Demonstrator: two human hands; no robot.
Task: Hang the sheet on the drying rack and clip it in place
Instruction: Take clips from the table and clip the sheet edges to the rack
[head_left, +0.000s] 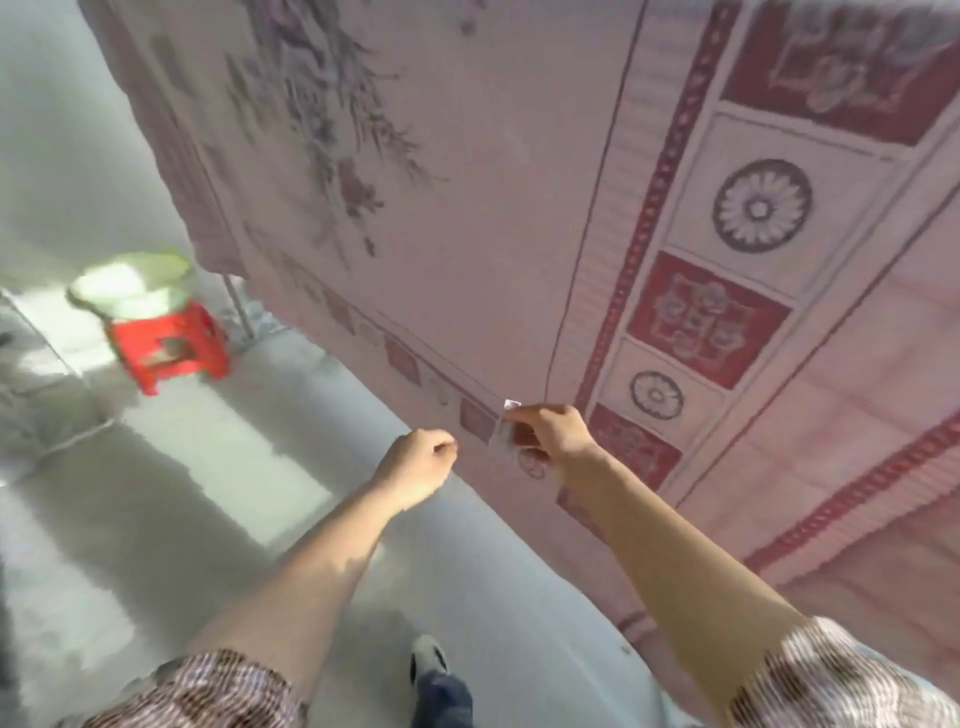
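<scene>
Head view. The pink patterned sheet (493, 208) is hanging in front of you, filling the upper and right parts of the view. Its lower border is running slantwise above the grey floor (234, 467). Your right hand (550, 431) is gripping that border with curled fingers, and a small pale piece (511, 404), too blurred to name, is showing at its fingertips. Your left hand (415, 462) is curling just beside the same edge, thumb meeting forefinger; whether it is pinching cloth cannot be told. A thin metal leg (239, 312) is showing beneath the sheet's far corner. Well apart to the left, a pale basin (130, 286) is sitting on a red stool (166, 353).
</scene>
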